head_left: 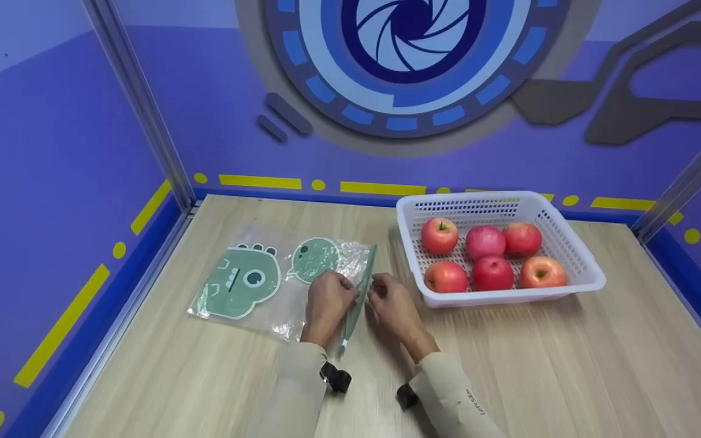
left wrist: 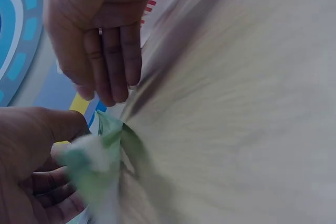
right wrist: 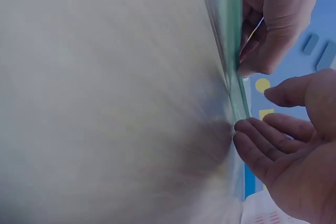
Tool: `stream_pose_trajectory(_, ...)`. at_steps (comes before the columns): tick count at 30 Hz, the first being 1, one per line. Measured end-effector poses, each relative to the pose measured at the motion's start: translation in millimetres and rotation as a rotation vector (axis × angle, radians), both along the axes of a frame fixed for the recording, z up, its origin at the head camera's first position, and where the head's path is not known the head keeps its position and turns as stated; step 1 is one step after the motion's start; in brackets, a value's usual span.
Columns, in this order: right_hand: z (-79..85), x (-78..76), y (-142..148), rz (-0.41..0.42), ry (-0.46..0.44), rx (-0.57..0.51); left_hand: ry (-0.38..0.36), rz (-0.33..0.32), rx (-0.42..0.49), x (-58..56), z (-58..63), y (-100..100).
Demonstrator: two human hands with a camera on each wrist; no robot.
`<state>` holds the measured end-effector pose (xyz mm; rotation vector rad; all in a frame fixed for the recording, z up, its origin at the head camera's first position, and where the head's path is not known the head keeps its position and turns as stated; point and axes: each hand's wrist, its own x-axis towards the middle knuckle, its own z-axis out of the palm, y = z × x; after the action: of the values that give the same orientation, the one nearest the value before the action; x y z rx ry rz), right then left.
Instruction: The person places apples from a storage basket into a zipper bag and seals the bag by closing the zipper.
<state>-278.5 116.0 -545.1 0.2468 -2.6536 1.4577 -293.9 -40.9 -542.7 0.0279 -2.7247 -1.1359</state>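
A clear plastic bag [head_left: 292, 295] with green cartoon prints lies on the bench [head_left: 162, 377], left of a white basket [head_left: 509, 297] of six apples [head_left: 492, 274]. The left hand [head_left: 330, 304] pinches its green edge strip [head_left: 356, 309]; the right hand [head_left: 395, 307] is just right.

Left wrist: the right hand's fingers hang extended.

Right wrist: they meet or nearly meet the strip; contact is unclear.

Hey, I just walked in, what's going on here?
A person's left hand pinches the green edge strip of a clear bag with green cartoon figures, which lies on the table. The right hand is close by that strip, thumb apart from its fingers; contact is hard to tell. To the right, a white basket holds six apples.
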Motion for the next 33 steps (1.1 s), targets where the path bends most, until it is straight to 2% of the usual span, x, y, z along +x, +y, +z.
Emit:
stream_pose_trajectory(7, -4.9, -2.7, -2, 0.002, -0.018, -0.055, 0.025, 0.020, 0.025, 3.0, -4.2, 0)
stream_pose_trajectory(11, -6.5, -3.7, 1, 0.001, -0.002, -0.073, 0.000, 0.015, 0.049, 2.5, -5.5, 2)
stream_pose_trajectory(17, -6.4, -2.3, 3, -0.018, -0.028, -0.095, -0.040, -0.010, 0.127, 2.1, -5.2, -1)
stream_pose_trajectory(23, -3.2, -4.1, -6, -0.005, -0.062, -0.133, -0.010, 0.008, 0.200, 3.0, -3.4, -11)
stream_pose_trajectory(28, 1.2, -5.2, -11, -0.060, -0.067, -0.147, 0.041, 0.029, 0.241, 0.4, 1.1, -16)
stream_pose_trajectory(33, 12.3, -5.5, -11, -0.092, -0.028, -0.053, 0.090, 0.048, 0.361, -2.8, 11.7, -17)
